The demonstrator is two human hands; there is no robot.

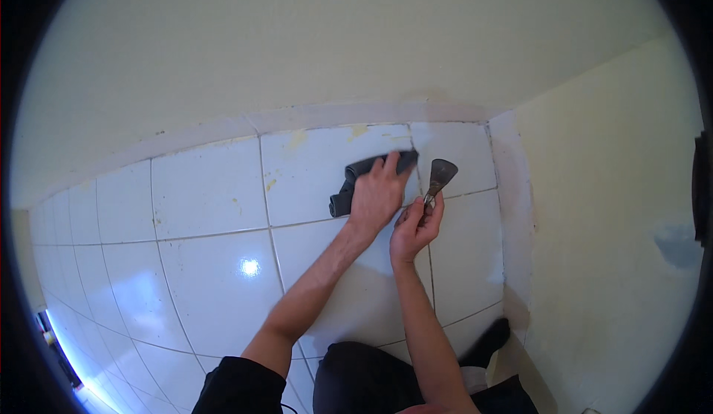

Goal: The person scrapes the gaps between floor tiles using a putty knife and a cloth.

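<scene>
My left hand presses a folded dark grey cloth against the white tiled floor, its fingers curled over the cloth. Close beside it, my right hand grips a putty knife by the handle. The knife's wide, dull metal blade points up and away from me, apparently held off the tiles. Most of its handle is hidden in my fingers. Yellowish stains mark the tile to the left of the cloth, near the foot of the wall.
A cream wall rises ahead above a pinkish skirting strip. Another wall stands at the right, meeting it in a corner. My dark-socked foot rests near the right wall. Several dark objects lie at the far left.
</scene>
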